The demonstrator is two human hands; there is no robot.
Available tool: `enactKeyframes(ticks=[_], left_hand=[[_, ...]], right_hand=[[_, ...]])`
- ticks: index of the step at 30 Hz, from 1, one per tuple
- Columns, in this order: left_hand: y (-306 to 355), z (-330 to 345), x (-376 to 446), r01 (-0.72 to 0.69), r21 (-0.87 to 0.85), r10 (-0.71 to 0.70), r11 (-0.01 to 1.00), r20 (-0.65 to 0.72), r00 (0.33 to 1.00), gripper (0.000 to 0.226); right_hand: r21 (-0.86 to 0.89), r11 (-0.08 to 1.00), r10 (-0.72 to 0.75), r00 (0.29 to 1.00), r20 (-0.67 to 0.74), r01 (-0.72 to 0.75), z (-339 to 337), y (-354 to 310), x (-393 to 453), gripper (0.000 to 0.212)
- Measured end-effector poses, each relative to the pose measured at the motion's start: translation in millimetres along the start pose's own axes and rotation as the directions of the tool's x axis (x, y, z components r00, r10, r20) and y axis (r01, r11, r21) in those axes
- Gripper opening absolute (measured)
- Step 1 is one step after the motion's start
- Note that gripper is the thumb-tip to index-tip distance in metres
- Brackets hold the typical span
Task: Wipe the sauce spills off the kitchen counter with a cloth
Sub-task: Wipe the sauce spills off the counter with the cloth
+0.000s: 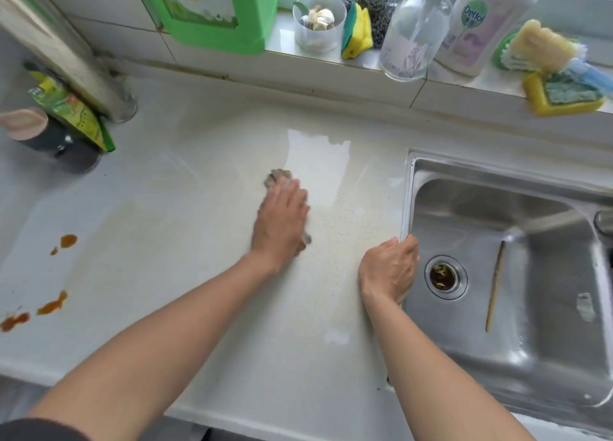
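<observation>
I'm looking at a home kitchen: a stainless steel sink (497, 274) at right, sponges (356, 30) and a Dettol bottle (477, 22) along the windowsill (282, 42) up top.

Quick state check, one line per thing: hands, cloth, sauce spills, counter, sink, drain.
left hand: flat on the cloth, pressing it to the counter
right hand: fingers curled over the sink's left rim
cloth: bunched, mostly hidden under the left hand
sauce spills: unwiped, at the counter's left edge
counter: wet sheen beyond the cloth
sink: holds one stick, otherwise bare
drain: open, scraps inside
</observation>
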State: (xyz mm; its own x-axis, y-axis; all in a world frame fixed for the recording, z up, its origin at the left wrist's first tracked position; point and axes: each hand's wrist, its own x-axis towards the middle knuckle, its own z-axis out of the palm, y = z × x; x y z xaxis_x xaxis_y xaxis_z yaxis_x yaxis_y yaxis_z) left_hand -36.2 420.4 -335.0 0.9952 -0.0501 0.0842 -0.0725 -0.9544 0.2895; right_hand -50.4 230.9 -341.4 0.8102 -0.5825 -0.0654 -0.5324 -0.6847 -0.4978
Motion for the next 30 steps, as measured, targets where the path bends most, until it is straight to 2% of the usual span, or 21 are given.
enactKeyframes(ticks=[2, 4, 7, 9, 11, 13, 14, 16, 18, 20, 22, 23, 24, 26, 27, 28, 30], left_hand=[[37.0, 13.0, 14.4, -0.227, 0.049, 0.22, 0.973, 0.12, 0.968, 0.034], [37.1, 7.2, 31.8, -0.287, 0.116, 0.261, 0.951, 0.198, 0.945, 0.039], [-19.7, -26.1, 26.1, -0.128, 0.346, 0.057, 0.93, 0.209, 0.976, 0.056], [-78.7, -59.1, -7.8, 0.029, 0.496, -0.139, 0.868, 0.186, 0.973, 0.049], [-137.5, -80.5, -55.6, 0.186, 0.527, -0.321, 0.829, 0.175, 0.931, 0.043], [-180.0, -99.2, -119.3, 0.3, 0.512, -0.441, 0.805, 0.178, 0.879, 0.066], [-192.6, -101.9, -148.0, 0.311, 0.503, -0.451, 0.806, 0.184, 0.873, 0.078], [-201.8, -106.4, -204.2, 0.324, 0.456, -0.441, 0.829, 0.177, 0.88, 0.082], [-191.1, -106.9, -243.7, 0.368, 0.365, -0.443, 0.855, 0.147, 0.884, 0.071], [-174.9, -110.2, -263.7, 0.426, 0.245, -0.453, 0.871, 0.065, 0.889, 0.058], [-164.8, -108.8, -262.1, 0.413, 0.16, -0.413, 0.897, -0.031, 0.91, 0.038], [-162.8, -109.1, -258.2, 0.417, 0.089, -0.412, 0.904, -0.069, 0.908, 0.03], [-158.5, -110.8, -251.5, 0.433, -0.013, -0.432, 0.901, -0.09, 0.897, 0.028], [-156.0, -112.3, -241.0, 0.423, -0.231, -0.457, 0.876, -0.116, 0.882, 0.034], [-155.3, -112.7, -236.2, 0.397, -0.319, -0.451, 0.861, -0.118, 0.885, 0.04], [-152.7, -113.7, -232.3, 0.378, -0.384, -0.445, 0.842, -0.1, 0.89, 0.048], [-162.4, -120.0, -234.6, 0.381, -0.439, -0.438, 0.814, -0.032, 0.898, 0.066]], right_hand=[[0.02, 1.0, 0.004, 1.0, 0.009, -0.004, -0.4, 0.3, -0.1, 0.028], [0.032, 0.999, 0.021, 1.0, 0.015, -0.022, -1.1, 2.0, 3.9, 0.029], [0.012, 1.0, 0.024, 1.0, 0.021, -0.024, -5.0, 3.3, 3.9, 0.032], [0.012, 1.0, -0.005, 0.999, 0.032, 0.004, -5.2, 1.2, -1.3, 0.033], [0.008, 1.0, -0.012, 0.998, 0.054, 0.012, -4.7, 4.2, -1.3, 0.037], [0.003, 0.999, -0.033, 0.996, 0.081, 0.033, -2.4, 5.3, -1.8, 0.044], [0.008, 0.999, -0.04, 0.996, 0.083, 0.039, -5.0, 7.3, -1.5, 0.046], [0.023, 0.992, -0.123, 0.988, 0.095, 0.121, -8.6, 5.0, -5.7, 0.049], [0.044, 0.97, -0.243, 0.962, 0.128, 0.239, -14.1, -2.6, -16.3, 0.051], [0.089, 0.917, -0.398, 0.905, 0.146, 0.389, -7.6, -19.6, -42.4, 0.052], [0.189, 0.817, -0.575, 0.796, 0.189, 0.545, 5.7, -42.0, -77.4, 0.047], [0.264, 0.749, -0.661, 0.705, 0.256, 0.607, 11.0, -57.0, -102.1, 0.042], [0.35, 0.675, -0.737, 0.582, 0.344, 0.649, 13.9, -72.2, -127.7, 0.036], [0.509, 0.51, -0.839, 0.271, 0.472, 0.693, 16.1, -102.0, -180.5, 0.037], [0.552, 0.438, -0.858, 0.148, 0.492, 0.709, 16.4, -115.2, -203.5, 0.041], [0.583, 0.375, -0.871, 0.06, 0.487, 0.721, 19.7, -123.9, -218.9, 0.045], [0.619, 0.301, -0.874, -0.051, 0.484, 0.725, 33.4, -138.0, -246.6, 0.049]])
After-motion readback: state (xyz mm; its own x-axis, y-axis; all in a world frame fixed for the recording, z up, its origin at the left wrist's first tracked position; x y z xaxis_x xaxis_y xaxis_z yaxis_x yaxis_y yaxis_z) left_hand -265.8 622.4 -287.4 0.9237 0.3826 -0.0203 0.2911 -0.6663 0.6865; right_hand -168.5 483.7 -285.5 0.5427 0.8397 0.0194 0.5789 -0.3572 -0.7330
